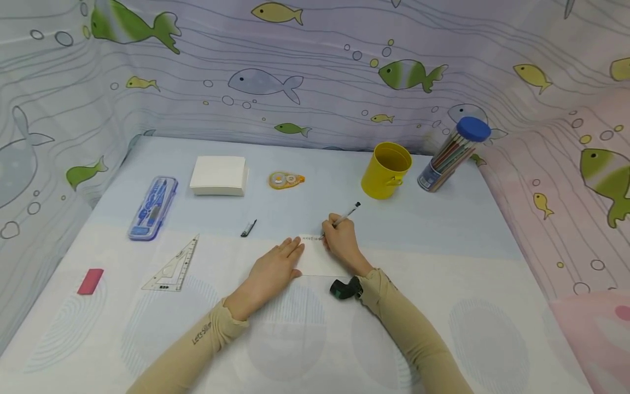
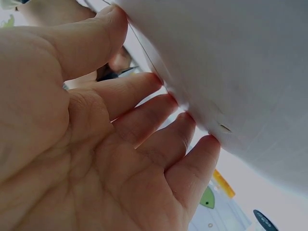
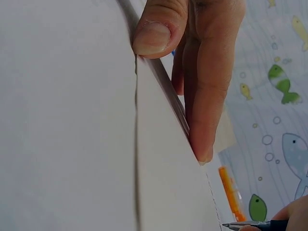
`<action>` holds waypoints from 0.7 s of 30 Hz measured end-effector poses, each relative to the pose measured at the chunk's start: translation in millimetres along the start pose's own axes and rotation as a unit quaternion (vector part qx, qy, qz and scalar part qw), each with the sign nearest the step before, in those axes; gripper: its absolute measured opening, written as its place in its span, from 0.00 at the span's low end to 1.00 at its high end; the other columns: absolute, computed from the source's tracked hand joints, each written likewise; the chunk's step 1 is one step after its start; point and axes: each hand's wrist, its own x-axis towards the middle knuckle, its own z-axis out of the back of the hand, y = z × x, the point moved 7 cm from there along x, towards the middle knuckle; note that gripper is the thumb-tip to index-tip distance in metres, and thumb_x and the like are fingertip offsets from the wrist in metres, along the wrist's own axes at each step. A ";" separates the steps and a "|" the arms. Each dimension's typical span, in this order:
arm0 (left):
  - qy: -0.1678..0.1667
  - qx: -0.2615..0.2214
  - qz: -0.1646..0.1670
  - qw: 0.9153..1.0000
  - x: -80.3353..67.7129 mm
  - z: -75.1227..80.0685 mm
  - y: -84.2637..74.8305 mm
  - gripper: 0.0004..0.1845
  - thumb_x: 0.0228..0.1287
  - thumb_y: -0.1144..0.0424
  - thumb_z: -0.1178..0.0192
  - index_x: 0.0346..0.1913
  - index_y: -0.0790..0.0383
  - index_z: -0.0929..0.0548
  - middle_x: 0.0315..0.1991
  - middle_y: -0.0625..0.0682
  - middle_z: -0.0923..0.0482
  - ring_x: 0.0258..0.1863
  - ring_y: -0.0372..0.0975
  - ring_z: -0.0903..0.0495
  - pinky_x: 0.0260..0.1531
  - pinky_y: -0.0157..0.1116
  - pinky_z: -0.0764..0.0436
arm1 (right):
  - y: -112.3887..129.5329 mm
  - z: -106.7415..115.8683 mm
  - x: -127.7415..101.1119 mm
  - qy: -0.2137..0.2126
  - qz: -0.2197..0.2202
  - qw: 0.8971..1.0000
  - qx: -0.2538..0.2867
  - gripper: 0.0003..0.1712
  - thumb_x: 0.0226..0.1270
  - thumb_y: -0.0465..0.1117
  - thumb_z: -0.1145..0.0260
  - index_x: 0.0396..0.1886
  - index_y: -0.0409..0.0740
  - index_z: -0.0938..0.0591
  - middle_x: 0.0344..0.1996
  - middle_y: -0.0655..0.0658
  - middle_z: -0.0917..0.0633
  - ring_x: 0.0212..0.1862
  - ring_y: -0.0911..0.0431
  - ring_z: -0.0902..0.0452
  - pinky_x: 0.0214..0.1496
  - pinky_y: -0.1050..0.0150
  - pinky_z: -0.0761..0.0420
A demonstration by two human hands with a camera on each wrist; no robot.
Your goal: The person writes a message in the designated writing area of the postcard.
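Note:
A white sheet of paper (image 1: 320, 262) lies on the table with a line of small handwriting along its top edge. My right hand (image 1: 342, 241) pinches a pen (image 1: 352, 209), its tip on the paper at the end of that line. In the right wrist view the pen tip (image 3: 233, 224) meets the sheet at the lower edge. My left hand (image 1: 275, 268) rests flat on the paper's left side, fingers extended. The left wrist view shows its palm (image 2: 96, 144) with straight fingers touching down. A black pen cap (image 1: 248, 228) lies up and left of this hand.
At the back stand a white paper block (image 1: 217, 176), an orange correction tape (image 1: 286, 180), a yellow cup (image 1: 379, 178) and a blue-lidded pencil tube (image 1: 453, 156). To the left lie a blue pencil case (image 1: 153, 208), a set square (image 1: 174, 268) and a red eraser (image 1: 91, 281).

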 end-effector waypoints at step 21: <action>0.001 0.008 -0.001 1.000 1.9 -2.9 1.0 0.32 0.63 0.56 0.37 0.66 0.70 0.29 0.70 0.62 0.34 0.70 0.52 0.34 0.68 0.49 0.30 | -0.6 0.0 0.5 0.004 0.007 1.000 -0.006 0.21 0.65 0.33 0.50 0.11 0.47 0.40 0.04 0.51 0.32 0.08 0.60 0.35 0.10 0.71 0.38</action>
